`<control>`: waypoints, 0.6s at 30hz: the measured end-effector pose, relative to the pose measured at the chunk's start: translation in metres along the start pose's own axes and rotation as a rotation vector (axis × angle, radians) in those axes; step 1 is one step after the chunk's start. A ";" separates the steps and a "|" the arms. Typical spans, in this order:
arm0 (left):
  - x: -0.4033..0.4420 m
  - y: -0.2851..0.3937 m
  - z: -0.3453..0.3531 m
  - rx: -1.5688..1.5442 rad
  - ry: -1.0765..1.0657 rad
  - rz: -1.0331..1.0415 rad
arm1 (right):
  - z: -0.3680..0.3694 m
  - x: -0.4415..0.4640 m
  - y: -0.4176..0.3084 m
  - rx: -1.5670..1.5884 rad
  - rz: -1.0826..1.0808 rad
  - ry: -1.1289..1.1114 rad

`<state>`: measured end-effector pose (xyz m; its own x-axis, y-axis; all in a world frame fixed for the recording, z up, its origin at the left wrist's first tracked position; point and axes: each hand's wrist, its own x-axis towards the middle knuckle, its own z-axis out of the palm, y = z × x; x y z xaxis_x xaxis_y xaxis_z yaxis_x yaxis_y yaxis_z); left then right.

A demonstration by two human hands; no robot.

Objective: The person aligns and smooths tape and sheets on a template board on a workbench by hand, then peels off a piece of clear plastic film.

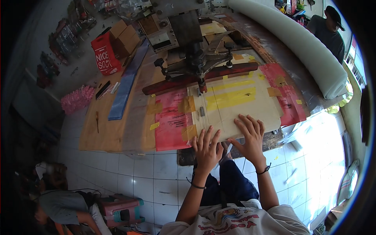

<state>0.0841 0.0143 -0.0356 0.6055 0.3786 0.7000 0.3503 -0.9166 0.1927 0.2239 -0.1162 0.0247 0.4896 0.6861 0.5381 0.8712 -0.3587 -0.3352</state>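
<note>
A beige board [235, 113] with yellow tape strips lies at the table's front edge, over red sheeting [172, 121] patched with tape. My left hand [207, 149] rests on the board's near left corner, fingers spread. On the near edge, right of the middle, my right hand [251, 135] lies flat with fingers stretched and thumb pointing left. Neither hand grips anything. Just beyond the board, a long dark red bar [235, 71] hangs under a black metal press head [192, 58]. A small grey metal piece [202, 111] sits on the board's left part.
A thick white roll [297, 43] lies along the right side. To the left are folded blue material [121, 98], a screwdriver-like tool [97, 121] and a red bag [105, 55]. One person [62, 207] is at lower left, another [327, 33] at upper right.
</note>
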 end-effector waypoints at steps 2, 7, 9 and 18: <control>0.000 -0.001 0.001 -0.007 0.007 -0.005 | 0.001 0.000 0.000 -0.004 -0.010 0.005; 0.000 0.001 -0.001 -0.016 0.006 -0.012 | 0.001 -0.001 0.000 -0.004 -0.018 0.011; 0.001 0.001 -0.002 -0.022 0.011 -0.007 | 0.002 -0.001 0.000 -0.016 -0.016 0.017; 0.000 0.000 -0.001 -0.031 0.012 -0.004 | 0.003 -0.002 0.000 -0.021 -0.026 0.016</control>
<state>0.0838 0.0142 -0.0349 0.5957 0.3811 0.7071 0.3302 -0.9186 0.2169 0.2234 -0.1155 0.0213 0.4673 0.6852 0.5587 0.8840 -0.3542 -0.3051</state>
